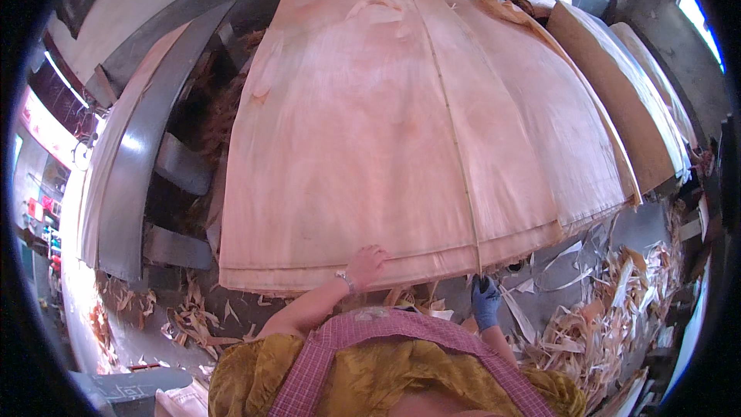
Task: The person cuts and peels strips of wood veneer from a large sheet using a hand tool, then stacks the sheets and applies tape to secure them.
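A tall stack of thin wood veneer sheets (347, 147), pale pinkish-tan, fills the middle. My left hand (369, 262), bare with a band at the wrist, rests on the top sheet by its near edge. Its fingers lie against the wood and grip nothing visible. A long thin stick or strip (455, 147) runs lengthwise over the stack and ends at the near edge. Just below that end is my right hand (485, 305) in a blue-grey glove. Its fingertips are dark and partly hidden, so whether they hold anything is unclear.
Another veneer stack (532, 108) adjoins on the right, with a brown board (617, 100) beyond it. Torn veneer scraps (610, 316) heap on the floor at right; more scraps (193, 316) lie at left. A grey metal-looking panel (166, 123) stands at left beside dark gaps and blocks (181, 164).
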The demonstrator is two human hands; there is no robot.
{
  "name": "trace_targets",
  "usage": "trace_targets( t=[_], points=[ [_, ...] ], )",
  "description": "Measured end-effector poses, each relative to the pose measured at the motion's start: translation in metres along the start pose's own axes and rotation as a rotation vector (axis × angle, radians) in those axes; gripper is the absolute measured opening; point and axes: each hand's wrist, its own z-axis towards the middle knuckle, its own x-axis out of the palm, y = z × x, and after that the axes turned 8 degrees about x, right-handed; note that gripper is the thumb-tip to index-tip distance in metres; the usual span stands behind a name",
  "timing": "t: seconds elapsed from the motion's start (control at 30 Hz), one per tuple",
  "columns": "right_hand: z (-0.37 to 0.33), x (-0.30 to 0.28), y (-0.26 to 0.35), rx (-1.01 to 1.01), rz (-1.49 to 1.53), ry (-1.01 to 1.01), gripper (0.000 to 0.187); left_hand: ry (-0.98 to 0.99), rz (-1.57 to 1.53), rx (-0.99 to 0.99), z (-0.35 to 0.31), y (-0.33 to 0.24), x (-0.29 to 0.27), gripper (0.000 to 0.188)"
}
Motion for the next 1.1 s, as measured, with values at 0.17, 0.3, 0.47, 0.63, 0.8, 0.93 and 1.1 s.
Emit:
trace_targets(
  t=[0.17, 0.3, 0.47, 0.63, 0.8, 0.93, 1.1],
  points=[
    [-0.056, 0.005, -0.008, 0.012, -0.027, 0.017, 0.03, -0.027, -0.036, 0.098, -0.015, 0.025, -0.005, 0.027],
    [-0.095, 0.03, -0.023, -0.037, 0.015, 0.032, 0.026, 0.134, 0.005, 0.055, -0.015, 0.023, -0.022, 0.027],
    [-0.112, 0.077, -0.061, -0.192, 0.277, -0.004, 0.027, 0.052, -0.106, 0.086, -0.004, 0.026, -0.027, 0.025],
    [-0.126, 0.064, -0.043, -0.152, 0.135, 0.044, 0.027, 0.01, -0.264, 0.11, 0.025, 0.015, -0.026, 0.026],
    [-0.142, 0.008, 0.008, -0.04, -0.02, 0.076, 0.028, 0.051, -0.515, -0.047, 0.046, 0.014, -0.01, 0.035],
    [-0.149, 0.003, -0.001, -0.1, 0.031, 0.03, 0.029, 0.149, -0.466, -0.055, 0.088, 0.008, 0.011, 0.045],
    [-0.175, 0.016, -0.047, 0.062, -0.032, 0.014, 0.025, 0.381, -0.529, -0.058, 0.131, -0.03, 0.012, 0.048]
  ],
)
